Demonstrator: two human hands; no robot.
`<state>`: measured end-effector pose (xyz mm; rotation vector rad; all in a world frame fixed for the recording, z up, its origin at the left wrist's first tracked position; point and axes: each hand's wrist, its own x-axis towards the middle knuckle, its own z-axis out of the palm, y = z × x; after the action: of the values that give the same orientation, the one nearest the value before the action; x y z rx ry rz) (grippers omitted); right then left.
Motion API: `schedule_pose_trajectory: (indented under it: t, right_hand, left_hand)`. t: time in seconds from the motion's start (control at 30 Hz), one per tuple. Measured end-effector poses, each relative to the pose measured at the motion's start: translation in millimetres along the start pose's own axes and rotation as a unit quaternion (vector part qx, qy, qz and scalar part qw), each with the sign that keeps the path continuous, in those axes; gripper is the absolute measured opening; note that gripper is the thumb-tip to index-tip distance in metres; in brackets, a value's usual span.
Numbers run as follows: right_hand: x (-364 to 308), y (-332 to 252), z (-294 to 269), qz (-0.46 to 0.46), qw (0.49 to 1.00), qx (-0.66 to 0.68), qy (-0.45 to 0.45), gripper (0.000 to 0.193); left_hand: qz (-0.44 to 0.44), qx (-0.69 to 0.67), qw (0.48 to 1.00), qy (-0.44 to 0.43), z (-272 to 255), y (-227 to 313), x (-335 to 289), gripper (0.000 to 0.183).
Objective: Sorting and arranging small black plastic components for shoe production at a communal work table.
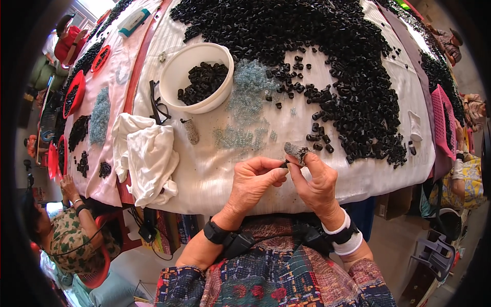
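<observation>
My left hand (255, 179) is closed in a pinch on a small black part (284, 165) above the near edge of the table. From the other side, the fingers of my right hand (317, 184) close on the same part, which they mostly hide. A rough grey speckled piece (294, 150) sits at my right fingertips; whether it is held or worn there I cannot tell. Just beyond my hands lie small clear bluish pieces (250, 87), heaped at the far end and scattered nearer. A large spread of small black parts (358, 102) covers the right and far side.
A white bowl (166, 87) of black parts stands left of centre, near black-framed glasses (159, 110) and a grey cylindrical piece (191, 131). A crumpled white cloth (146, 158) hangs over the table's edge. A person (76, 240) works at the left table; a pink basket (443, 120) stands right.
</observation>
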<state>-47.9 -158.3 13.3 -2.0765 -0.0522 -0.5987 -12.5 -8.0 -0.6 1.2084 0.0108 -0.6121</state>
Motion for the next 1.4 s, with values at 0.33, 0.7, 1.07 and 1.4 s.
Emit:
schedule_pose_trajectory:
  t: [0.33,0.7,1.07,1.4]
  right_hand:
    - [1.2,-4.2,-2.5,-0.042,0.998,-0.04,-0.032,0.026]
    - [-0.6,0.8,-4.6,-0.104,0.985,-0.118,-0.072,0.036]
    - [4.0,-0.3,-4.3,-0.124,0.98,-0.13,-0.084,0.035]
    - [4.9,5.2,2.9,-0.108,0.986,-0.084,-0.093,0.037]
  left_hand:
    - [-0.092,-0.034,0.995,0.02,2.5,3.7,5.3,0.019]
    - [-0.164,-0.046,0.985,0.009,5.2,12.8,12.9,0.019]
    - [-0.179,-0.033,0.983,0.016,7.1,19.0,15.4,0.017]
    - [-0.187,-0.037,0.98,0.059,11.4,20.2,20.7,0.012]
